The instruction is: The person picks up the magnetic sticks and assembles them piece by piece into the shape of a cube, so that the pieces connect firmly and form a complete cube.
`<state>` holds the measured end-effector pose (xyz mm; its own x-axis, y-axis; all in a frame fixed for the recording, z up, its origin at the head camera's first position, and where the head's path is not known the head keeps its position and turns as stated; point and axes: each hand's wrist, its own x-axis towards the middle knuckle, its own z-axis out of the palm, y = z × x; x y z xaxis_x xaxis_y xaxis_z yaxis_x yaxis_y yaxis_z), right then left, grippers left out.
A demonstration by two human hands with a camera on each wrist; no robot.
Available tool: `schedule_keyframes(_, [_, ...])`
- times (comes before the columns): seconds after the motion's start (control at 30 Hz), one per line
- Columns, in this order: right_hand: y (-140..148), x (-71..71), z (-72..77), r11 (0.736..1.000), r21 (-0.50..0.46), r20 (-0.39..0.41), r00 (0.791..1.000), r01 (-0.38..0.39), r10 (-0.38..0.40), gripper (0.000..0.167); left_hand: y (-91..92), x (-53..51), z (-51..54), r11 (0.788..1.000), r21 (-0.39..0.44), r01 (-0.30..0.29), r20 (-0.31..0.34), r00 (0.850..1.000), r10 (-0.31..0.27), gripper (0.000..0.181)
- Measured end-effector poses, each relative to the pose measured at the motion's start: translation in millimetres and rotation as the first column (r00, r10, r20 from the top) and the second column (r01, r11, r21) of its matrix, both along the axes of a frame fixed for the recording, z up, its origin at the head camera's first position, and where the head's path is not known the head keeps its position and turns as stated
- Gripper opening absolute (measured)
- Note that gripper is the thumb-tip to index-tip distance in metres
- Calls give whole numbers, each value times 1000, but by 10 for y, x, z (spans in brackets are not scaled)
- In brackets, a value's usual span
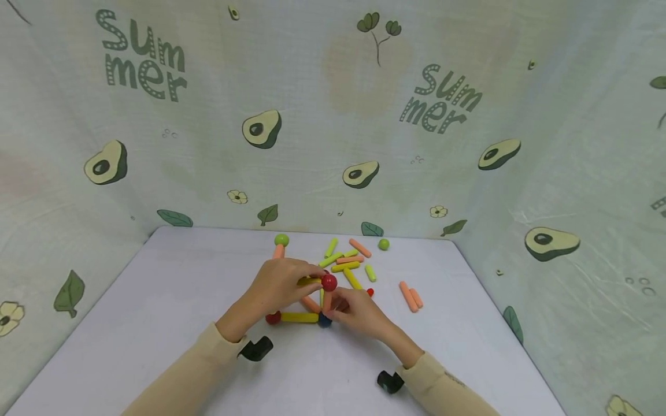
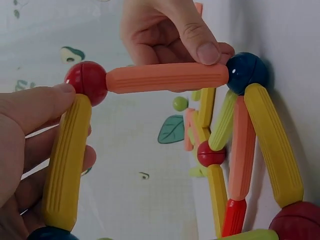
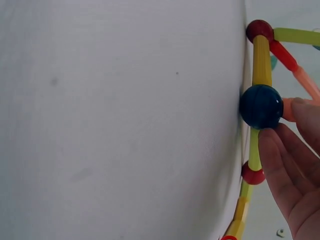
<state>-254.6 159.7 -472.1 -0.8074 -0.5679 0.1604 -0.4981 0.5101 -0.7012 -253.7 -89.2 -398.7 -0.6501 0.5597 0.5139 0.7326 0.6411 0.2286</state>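
Observation:
A frame of magnetic sticks and balls stands on the table. My left hand grips the yellow magnetic stick at a top corner, its thumb against the red ball. From that ball an upright orange magnetic stick runs down to the dark blue ball on the tabletop. My right hand pinches this orange stick near its lower end, fingertips by the blue ball. Another yellow stick lies between the blue ball and a red ball. Part of the frame is hidden behind my left hand.
Loose yellow, lime and orange sticks are scattered behind the frame. A green ball sits at the back edge, and two orange sticks lie to the right. Another green ball tops an orange stick. Printed cloth hangs around the table.

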Motion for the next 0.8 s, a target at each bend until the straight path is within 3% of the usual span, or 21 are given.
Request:
schedule_keyframes(0.2, [-8, -30, 5, 999, 38, -10, 999, 40, -39, 15, -236, 27, -7, 998, 4, -70, -84, 994, 70, 25])
schedule_keyframes(0.4, [36, -81, -15, 992, 81, -39, 995, 94, -91, 12, -505, 59, -134, 992, 52, -112, -99, 988, 116, 30])
schedule_keyframes(0.6, [69, -134, -37, 993, 70, -54, 995, 92, -88, 16, -583, 91, -272, 992, 97, -80, -65, 994, 87, 39])
schedule_keyframes(0.8, [179, -164, 15, 990, 107, -61, 995, 90, -84, 16, -576, 93, -351, 990, 131, -53, -75, 995, 63, 48])
